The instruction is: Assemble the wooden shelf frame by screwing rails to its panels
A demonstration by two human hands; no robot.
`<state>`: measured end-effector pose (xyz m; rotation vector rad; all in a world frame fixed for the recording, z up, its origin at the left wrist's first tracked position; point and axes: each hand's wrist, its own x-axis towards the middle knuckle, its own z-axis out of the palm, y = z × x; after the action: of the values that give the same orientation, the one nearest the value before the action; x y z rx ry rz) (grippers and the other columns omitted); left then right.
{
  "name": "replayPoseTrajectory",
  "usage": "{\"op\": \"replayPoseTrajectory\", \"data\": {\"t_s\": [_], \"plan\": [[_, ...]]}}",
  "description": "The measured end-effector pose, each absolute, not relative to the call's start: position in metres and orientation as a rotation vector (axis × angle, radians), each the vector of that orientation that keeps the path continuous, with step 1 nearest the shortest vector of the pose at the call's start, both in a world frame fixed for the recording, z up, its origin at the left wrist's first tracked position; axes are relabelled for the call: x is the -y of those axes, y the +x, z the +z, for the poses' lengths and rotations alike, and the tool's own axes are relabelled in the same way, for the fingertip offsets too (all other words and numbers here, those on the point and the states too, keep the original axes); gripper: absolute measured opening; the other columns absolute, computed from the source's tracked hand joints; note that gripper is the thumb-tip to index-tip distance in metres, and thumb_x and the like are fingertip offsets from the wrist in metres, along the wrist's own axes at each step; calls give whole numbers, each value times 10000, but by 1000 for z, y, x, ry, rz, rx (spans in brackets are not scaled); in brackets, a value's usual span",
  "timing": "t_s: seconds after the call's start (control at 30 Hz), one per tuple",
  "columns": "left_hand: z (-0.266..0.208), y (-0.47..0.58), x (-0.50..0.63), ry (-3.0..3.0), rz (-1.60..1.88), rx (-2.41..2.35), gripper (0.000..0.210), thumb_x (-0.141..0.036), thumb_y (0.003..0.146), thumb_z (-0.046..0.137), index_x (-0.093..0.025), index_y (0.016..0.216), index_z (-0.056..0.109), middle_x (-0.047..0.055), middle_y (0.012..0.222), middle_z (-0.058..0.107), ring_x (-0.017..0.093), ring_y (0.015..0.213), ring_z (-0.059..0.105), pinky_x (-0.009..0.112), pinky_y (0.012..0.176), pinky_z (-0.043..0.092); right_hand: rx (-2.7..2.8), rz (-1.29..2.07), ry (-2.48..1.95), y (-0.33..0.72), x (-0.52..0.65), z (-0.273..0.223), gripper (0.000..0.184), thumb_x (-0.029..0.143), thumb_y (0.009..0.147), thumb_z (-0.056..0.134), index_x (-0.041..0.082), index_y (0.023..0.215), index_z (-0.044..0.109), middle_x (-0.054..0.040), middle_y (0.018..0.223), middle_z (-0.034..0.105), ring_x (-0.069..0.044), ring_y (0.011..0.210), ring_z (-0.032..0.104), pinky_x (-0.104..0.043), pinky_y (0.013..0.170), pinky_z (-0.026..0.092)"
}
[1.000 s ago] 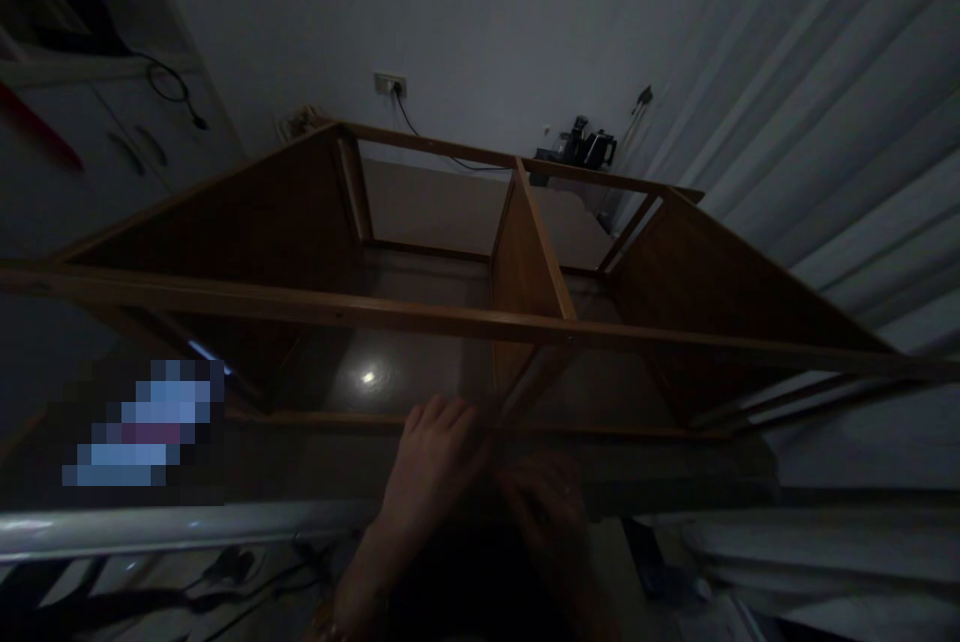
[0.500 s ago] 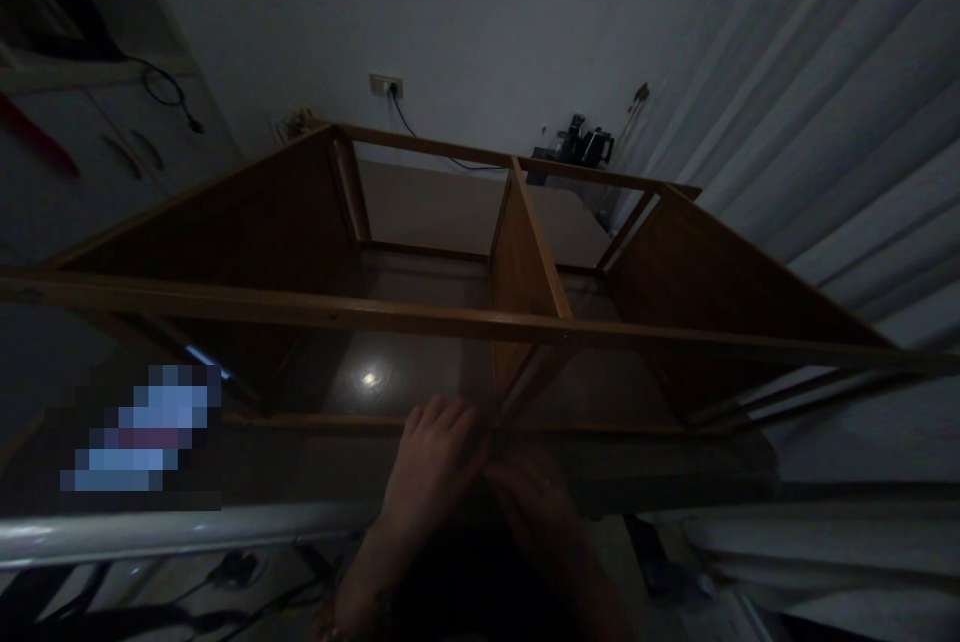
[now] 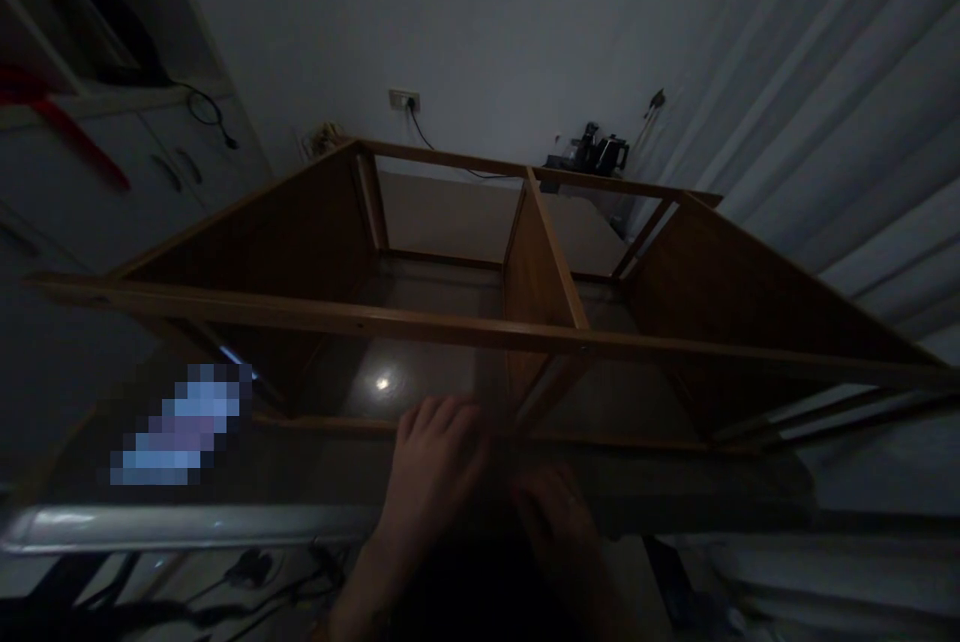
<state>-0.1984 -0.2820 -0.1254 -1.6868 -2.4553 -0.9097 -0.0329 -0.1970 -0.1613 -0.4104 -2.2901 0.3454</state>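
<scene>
A wooden shelf frame [image 3: 375,317] with a middle divider [image 3: 544,262] lies on a dark table in front of me. My left hand [image 3: 435,457] is at the near lower rail [image 3: 330,425], left of the divider's foot. Its fingers are bent and close together, and whatever lies under them is hidden. To its right, my right hand [image 3: 559,512] sits lower and nearer to me, apart from the rail. Its fingers curl inward in deep shadow, and I cannot make out what they hold.
A phone-like lit screen [image 3: 180,427], blurred into blocks, lies on the table at left. White cabinets [image 3: 150,172] stand behind it. Curtains [image 3: 847,152] hang at right. A black kettle [image 3: 611,154] and a wall socket [image 3: 403,100] are at the back. Cables [image 3: 285,587] run below the table edge.
The whole view has shifted, so the frame and table appear further right and slightly lower. My right hand has moved a little right, away from the left hand, which stays by the rail.
</scene>
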Motion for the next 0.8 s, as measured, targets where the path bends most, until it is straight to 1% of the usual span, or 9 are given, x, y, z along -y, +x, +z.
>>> {"op": "replayPoseTrajectory", "data": {"t_s": [0.13, 0.23, 0.37, 0.67, 0.8], "plan": [[-128, -200, 286, -1775, -743, 2494, 118, -277, 935, 535, -245, 1030, 599, 17, 1101, 662, 262, 1002, 554, 448, 870, 386, 2317, 295, -446, -33, 197, -160, 216, 292, 1021, 406, 234, 896, 572, 1, 818, 655, -153, 781, 599, -286, 743, 457], [-132, -198, 288, -1784, -738, 2503, 143, -283, 946, 514, -236, 1052, 598, 26, 1086, 657, 260, 1000, 548, 441, 858, 401, 2334, 299, -451, -31, 199, -160, 221, 300, 1019, 410, 234, 894, 580, 0, 821, 654, -159, 789, 586, -293, 752, 447], [-131, -196, 287, -1790, -695, 2531, 142, -248, 950, 496, -223, 1030, 611, 36, 1047, 650, 264, 991, 540, 449, 870, 404, 2334, 331, -476, -29, 201, -161, 217, 302, 1018, 410, 235, 906, 584, 2, 828, 659, -155, 791, 588, -289, 768, 457], [-130, -195, 287, -1784, -636, 2499, 147, -237, 955, 477, -216, 990, 618, 40, 1007, 646, 268, 971, 546, 452, 863, 402, 2282, 354, -438, -29, 200, -161, 202, 309, 1012, 430, 236, 906, 586, -1, 806, 664, -145, 753, 611, -260, 700, 499], [-133, -192, 289, -1792, -647, 2481, 131, -222, 947, 487, -221, 951, 617, 34, 976, 645, 261, 948, 550, 430, 839, 410, 2296, 340, -401, -25, 204, -159, 202, 288, 1013, 424, 232, 940, 604, -14, 825, 677, -149, 770, 623, -262, 712, 511]]}}
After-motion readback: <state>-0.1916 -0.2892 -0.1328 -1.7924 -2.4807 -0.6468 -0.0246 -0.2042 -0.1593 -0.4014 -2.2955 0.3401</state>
